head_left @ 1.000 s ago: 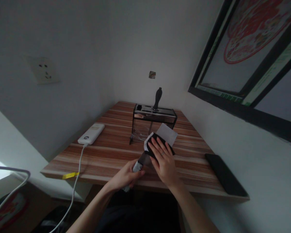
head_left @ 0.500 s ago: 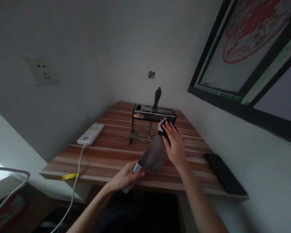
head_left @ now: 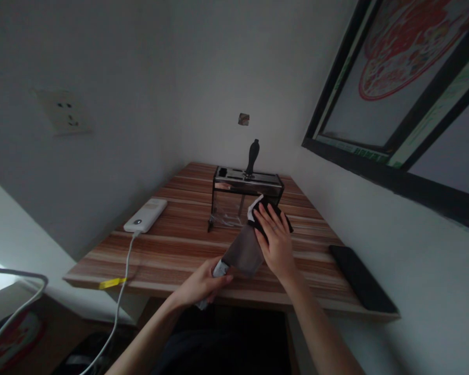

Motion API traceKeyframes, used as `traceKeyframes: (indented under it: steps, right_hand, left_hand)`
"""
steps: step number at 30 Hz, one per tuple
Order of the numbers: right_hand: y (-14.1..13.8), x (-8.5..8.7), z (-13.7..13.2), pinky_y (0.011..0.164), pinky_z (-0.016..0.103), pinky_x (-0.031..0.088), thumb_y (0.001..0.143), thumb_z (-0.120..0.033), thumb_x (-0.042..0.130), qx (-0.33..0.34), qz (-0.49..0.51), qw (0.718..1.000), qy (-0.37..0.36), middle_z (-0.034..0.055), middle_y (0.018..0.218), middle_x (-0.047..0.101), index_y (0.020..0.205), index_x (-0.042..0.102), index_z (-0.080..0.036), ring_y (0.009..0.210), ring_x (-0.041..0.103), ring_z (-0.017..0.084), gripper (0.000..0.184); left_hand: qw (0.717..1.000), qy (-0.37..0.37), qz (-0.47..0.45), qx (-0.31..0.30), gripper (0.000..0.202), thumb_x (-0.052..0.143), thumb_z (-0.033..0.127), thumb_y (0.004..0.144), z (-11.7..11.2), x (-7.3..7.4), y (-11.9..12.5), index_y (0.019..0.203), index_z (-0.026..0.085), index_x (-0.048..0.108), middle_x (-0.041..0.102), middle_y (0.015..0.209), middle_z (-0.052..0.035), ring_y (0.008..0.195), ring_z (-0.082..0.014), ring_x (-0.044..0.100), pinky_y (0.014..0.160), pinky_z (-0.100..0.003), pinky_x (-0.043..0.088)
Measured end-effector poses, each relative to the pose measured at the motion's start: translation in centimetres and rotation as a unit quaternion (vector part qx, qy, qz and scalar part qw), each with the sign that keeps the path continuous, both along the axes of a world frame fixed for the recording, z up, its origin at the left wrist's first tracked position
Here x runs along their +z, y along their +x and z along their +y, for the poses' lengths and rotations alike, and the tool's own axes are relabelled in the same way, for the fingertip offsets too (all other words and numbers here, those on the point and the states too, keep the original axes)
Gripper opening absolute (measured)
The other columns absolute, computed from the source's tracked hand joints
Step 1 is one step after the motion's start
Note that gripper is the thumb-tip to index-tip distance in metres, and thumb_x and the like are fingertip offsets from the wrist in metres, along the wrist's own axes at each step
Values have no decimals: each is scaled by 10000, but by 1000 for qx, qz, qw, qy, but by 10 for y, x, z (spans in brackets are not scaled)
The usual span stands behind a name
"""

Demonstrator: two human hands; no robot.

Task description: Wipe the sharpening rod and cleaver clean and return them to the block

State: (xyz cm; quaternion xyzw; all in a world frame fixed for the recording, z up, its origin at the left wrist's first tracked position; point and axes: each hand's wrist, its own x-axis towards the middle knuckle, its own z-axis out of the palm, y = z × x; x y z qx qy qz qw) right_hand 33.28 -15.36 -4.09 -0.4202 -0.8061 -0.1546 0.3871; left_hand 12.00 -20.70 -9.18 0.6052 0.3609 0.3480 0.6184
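My left hand (head_left: 205, 284) is closed around the pale, wrapped-looking handle of a cleaver (head_left: 243, 254), over the table's front edge. The broad grey blade points up and to the right, away from me. A black cloth (head_left: 286, 223) with a white edge lies over the far end of the blade. My right hand (head_left: 275, 239) grips the cloth from above, fingers pressed on it, hiding part of the blade. Just behind stands a knife block (head_left: 229, 205) with clear sides and a metal top; one black-handled tool (head_left: 253, 156) is in it.
A white power bank (head_left: 146, 214) with a white cable (head_left: 128, 260) lies at the left of the wood-grain table (head_left: 172, 250). A black phone-like slab (head_left: 361, 278) rests along the right edge. Yellow tape (head_left: 111, 283) marks the front-left edge. Walls close in on both sides.
My right hand and the cloth have slid a little left and down along the blade toward the handle. My left hand and the cleaver have hardly moved.
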Motion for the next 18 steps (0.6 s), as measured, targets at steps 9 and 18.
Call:
traceKeyframes:
  steps: [9,18]
  right_hand:
    - [-27,-31,-42,1153,508,210,964,-189,404,66,-33,996,-54,47,1488,413,1468,324,-221,1426,267,217,511]
    - [-51,-48,-74,1165,463,194,956,-155,404,128,-43,985,-109,30,1488,413,1481,280,-206,1429,258,189,542]
  left_hand:
    - [999,-11,-30,29,292,651,406,772,2,-3,3,813,172,480,409,494,112,321,-14,305,314,-129,253]
    - [994,-29,-22,100,180,494,174,594,0,-10,3,774,171,495,458,407,105,324,-45,371,339,-136,287]
